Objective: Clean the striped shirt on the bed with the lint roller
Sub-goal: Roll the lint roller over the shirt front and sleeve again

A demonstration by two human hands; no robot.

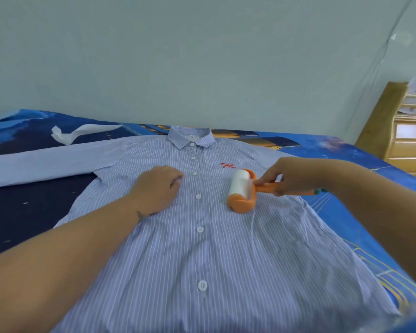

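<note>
Blue-white striped shirt (226,248) lies buttoned and face up on the bed (346,155), collar toward the wall-side edge, hem toward the near edge and running out of frame. One sleeve is stretched flat toward the bed's left edge.

Left hand (157,186) rests on the chest panel just left of the button placket, fingers (175,177) curled down against the cloth, gripping nothing. Likely an anchor, so the fabric doesn't drag or bunch under the roller.

Right hand (286,176) has its fingers clenched round the orange handle of the lint roller (240,191). White roll sits on the cloth just right of the placket, below the red bow embroidery (228,165), handle pointing toward the bed's right edge. That orientation suits strokes across the panel, toward or away from the placket.

Room: the lower front is open cloth all the way to the near edge, with some creases. Right panel ends close to the bed's right edge, so short strokes there. Buttons form a ridge down the middle; better to roll each side separately. A white paper strip (82,133), possibly a peeled sheet, lies near the far left corner, well apart from the work.

Judging by position: chest pass in hand, most of the front likely left to do.
</note>
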